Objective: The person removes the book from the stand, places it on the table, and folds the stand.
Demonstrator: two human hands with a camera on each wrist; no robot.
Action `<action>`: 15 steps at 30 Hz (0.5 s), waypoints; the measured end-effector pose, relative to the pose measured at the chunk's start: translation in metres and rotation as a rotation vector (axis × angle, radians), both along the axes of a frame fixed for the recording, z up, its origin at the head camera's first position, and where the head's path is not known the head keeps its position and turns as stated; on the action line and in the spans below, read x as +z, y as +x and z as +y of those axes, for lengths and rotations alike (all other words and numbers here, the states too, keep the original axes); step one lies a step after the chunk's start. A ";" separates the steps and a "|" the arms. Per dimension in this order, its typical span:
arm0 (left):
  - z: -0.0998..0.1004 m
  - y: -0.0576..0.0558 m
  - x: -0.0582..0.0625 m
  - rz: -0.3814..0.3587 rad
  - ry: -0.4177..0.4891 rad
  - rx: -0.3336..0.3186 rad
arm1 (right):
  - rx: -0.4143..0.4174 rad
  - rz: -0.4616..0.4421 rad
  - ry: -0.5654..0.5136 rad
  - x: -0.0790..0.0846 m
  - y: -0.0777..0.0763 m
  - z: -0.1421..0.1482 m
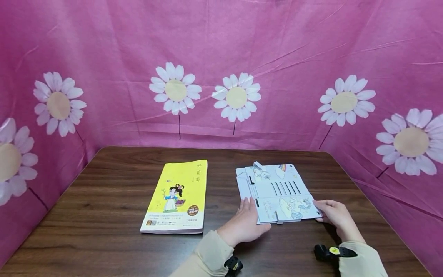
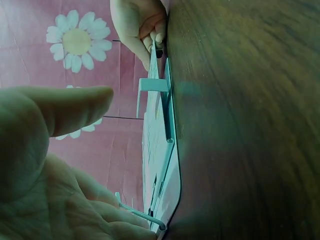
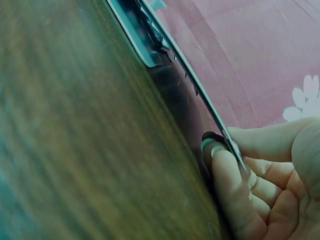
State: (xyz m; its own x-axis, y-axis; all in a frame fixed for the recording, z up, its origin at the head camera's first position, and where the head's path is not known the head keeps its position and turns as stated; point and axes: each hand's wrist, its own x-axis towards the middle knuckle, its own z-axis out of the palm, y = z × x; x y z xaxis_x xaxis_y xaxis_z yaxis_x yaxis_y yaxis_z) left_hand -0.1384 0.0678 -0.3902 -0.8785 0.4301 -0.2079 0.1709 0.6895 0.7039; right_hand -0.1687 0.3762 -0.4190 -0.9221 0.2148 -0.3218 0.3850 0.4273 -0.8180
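A flat book stand (image 1: 266,189), pale with unicorn and rainbow prints, several slots and metal clips, lies on the right part of the table. My right hand (image 1: 338,217) pinches its near right corner between thumb and fingers; in the right wrist view this raised panel (image 3: 200,90) slants up off the lower part. Along the left near edge of the stand, my left hand (image 1: 245,225) lies with fingers extended. In the left wrist view, the left hand's fingers (image 2: 95,205) reach beside a bent wire on the stand, and the thumb stands apart.
A yellow book (image 1: 181,192) with a cartoon figure on its cover lies left of the stand. Both rest on a dark brown wooden table (image 1: 104,215). A pink curtain (image 1: 270,42) with white daisies surrounds the table's back and sides.
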 end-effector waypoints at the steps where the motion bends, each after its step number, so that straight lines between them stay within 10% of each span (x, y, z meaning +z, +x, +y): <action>1: 0.001 0.000 0.000 0.010 -0.012 -0.003 | 0.000 0.001 0.003 0.000 0.000 0.000; 15: 0.006 -0.002 -0.009 0.117 -0.122 -0.055 | 0.020 0.021 0.031 -0.001 0.002 0.000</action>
